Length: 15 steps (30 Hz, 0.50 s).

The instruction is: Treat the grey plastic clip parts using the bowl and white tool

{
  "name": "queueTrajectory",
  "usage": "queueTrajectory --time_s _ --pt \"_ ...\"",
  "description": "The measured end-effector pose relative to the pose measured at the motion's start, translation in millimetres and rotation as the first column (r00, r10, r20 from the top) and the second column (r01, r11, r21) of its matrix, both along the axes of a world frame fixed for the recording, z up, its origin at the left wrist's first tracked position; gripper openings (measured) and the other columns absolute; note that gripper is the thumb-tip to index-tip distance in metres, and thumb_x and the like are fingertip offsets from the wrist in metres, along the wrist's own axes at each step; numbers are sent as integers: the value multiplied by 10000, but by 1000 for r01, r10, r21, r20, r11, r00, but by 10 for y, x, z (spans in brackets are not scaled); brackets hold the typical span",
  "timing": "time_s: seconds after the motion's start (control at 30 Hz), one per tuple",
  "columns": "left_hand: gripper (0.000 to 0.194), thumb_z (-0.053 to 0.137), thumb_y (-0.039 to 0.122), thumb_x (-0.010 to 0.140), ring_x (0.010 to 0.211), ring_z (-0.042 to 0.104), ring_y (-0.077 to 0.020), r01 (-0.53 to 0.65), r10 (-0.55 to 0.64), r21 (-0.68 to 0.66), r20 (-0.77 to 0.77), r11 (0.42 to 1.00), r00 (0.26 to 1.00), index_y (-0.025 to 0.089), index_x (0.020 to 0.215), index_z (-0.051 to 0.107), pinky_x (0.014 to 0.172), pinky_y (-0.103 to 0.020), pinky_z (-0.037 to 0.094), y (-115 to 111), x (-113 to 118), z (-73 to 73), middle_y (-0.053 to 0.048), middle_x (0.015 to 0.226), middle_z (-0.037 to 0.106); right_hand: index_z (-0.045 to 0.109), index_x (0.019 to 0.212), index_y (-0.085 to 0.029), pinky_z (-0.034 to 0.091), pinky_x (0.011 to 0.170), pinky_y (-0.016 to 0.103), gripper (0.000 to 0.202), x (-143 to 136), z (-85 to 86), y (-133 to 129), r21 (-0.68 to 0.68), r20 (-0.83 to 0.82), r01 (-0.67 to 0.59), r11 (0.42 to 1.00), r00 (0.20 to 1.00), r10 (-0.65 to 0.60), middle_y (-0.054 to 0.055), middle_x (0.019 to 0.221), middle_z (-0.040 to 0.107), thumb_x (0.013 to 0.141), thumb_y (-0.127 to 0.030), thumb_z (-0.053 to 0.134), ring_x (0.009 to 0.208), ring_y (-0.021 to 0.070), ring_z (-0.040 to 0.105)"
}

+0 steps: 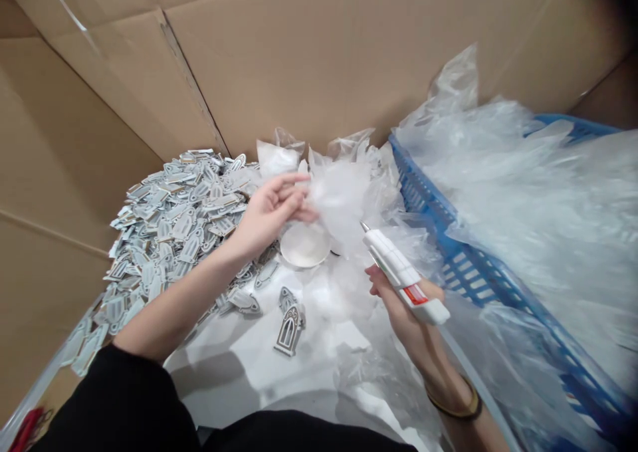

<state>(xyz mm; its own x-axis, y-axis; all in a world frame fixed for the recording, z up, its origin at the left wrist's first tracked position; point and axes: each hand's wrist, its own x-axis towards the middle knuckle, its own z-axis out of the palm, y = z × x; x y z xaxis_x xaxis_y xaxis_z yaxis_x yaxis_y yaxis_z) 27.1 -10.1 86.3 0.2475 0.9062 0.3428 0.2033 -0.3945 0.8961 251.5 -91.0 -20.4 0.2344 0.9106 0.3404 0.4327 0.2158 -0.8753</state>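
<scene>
My left hand [279, 206] is over a small white round dish [305, 247], its fingers apart and slightly blurred. Its fingertips are beside a cloudy plastic bag [341, 196]; whether they touch it is unclear. In my right hand [406, 312] is a white glue gun [399, 272] with a pointed metal tip and a red part, aimed up and left. A small arched window-shaped piece [288, 332], grey-brown with white, lies on the white surface in front of me, partly over another such piece.
A large heap of similar arched pieces [184, 219] lies at the left. A blue plastic basket [468, 272] full of clear bags [553, 206] stands at the right. Cardboard walls [319, 53] enclose the back and left. Red-handled scissors [27, 429] lie at the lower left.
</scene>
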Motion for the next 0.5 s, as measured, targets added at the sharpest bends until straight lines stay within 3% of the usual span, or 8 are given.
queueTrajectory --time_s 0.07,0.13,0.2,0.27,0.33,0.4,0.5 --pt "318 553 305 955 887 710 -144 61 -62 22 50 998 997 192 1253 541 775 -271 583 117 4 74 -98 1162 673 638 587 -201 470 532 285 422 8 10 -6 -69 -59 26 997 998 -30 39 600 664 816 -555 641 558 182 620" --pt "342 545 323 959 906 716 -154 56 -58 46 37 997 998 201 1279 528 784 -281 593 93 -60 68 -109 1235 650 664 632 -191 452 501 279 431 13 13 -11 -127 -103 55 990 992 -68 39 589 662 796 -589 652 535 176 606" --pt "274 532 335 964 685 693 -113 -3 4 50 -30 999 1000 181 1189 561 616 -233 574 -39 -174 -46 -82 1062 698 683 670 -184 436 482 271 429 10 17 -16 -157 -125 66 985 988 -86 37 591 665 784 -596 665 511 164 589" --pt "193 513 323 971 492 593 -81 -69 80 58 -212 996 974 167 1040 604 464 -193 476 -213 -297 -246 -14 781 680 680 665 -184 437 491 268 418 -3 24 -22 -142 -122 49 989 990 -67 34 602 668 801 -578 659 521 158 591" --pt "157 527 273 959 540 610 -102 -60 123 143 -490 988 863 168 936 641 504 -201 472 -362 -384 -473 -2 697 666 680 669 -187 447 513 267 393 -23 32 -29 -102 -103 15 995 994 -25 24 596 655 837 -540 639 542 158 600" --pt "167 518 220 956 750 679 -158 16 167 248 -699 969 695 167 938 675 662 -252 527 -434 -411 -662 -48 835 725 687 688 -191 466 544 268 356 -42 41 -38 -51 -75 -27 998 997 23 12 584 635 866 -492 626 555 156 606" --pt "227 481 160 964 988 669 -224 120 187 288 -833 950 520 153 1048 691 837 -341 530 -364 -354 -814 -107 1076 732 693 707 -195 481 560 268 297 -57 54 -49 25 -26 -55 998 998 56 4 597 634 874 -433 629 553 151 608"
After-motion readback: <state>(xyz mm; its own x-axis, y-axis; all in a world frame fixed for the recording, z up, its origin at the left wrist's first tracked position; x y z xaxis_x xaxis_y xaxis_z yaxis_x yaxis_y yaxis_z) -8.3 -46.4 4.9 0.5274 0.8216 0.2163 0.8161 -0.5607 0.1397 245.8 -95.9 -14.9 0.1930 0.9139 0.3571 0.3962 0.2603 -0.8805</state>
